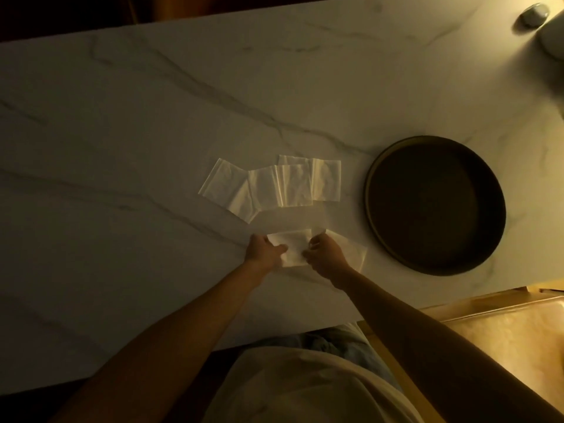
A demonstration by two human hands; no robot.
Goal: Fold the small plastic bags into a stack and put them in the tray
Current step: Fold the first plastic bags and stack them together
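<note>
Several small clear plastic bags (274, 186) lie overlapping in a row on the marble table (122, 132). Nearer to me, a folded plastic bag (292, 245) rests on the table between my hands. My left hand (264, 250) pinches its left edge, and my right hand (325, 253) pinches its right edge. Another flat bag (354, 250) lies partly under my right hand. The round dark tray (374, 184) sits to the right with nothing in it.
A rounded metallic object (534, 14) and a pale curved object (552, 38) stand at the far right corner. The table's near edge runs just in front of my torso. A lit yellowish floor (503, 337) shows at the lower right.
</note>
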